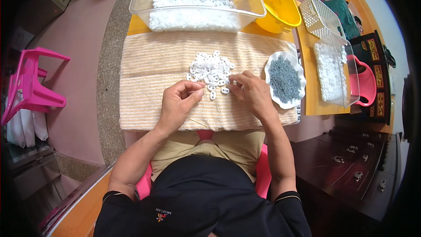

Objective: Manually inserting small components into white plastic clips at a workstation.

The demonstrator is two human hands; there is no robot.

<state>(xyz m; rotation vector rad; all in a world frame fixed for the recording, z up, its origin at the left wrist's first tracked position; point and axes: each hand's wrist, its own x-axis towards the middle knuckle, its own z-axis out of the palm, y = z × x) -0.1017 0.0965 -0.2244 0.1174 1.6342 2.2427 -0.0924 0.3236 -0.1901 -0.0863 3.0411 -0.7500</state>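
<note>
A pile of small white oval plastic pieces with holes [209,68] lies on the striped towel [153,74] in front of me. A few pieces [212,95] sit apart at its near edge. My left hand [180,104] is left of these, thumb and index finger pinched together; what they hold is too small to make out. My right hand [252,94] is at the pile's right edge, its curled fingertips closed on a small white plastic piece. Right of that hand stands a white scalloped dish [286,104] full of thin grey metal pins [284,77], which look like nails.
At the far side stands a big clear bin [197,11] of white pieces, beside a yellow basin [274,4]. On the right are another clear bin [351,79] and a white perforated basket [318,15]. A pink stool [37,83] stands on the floor at left.
</note>
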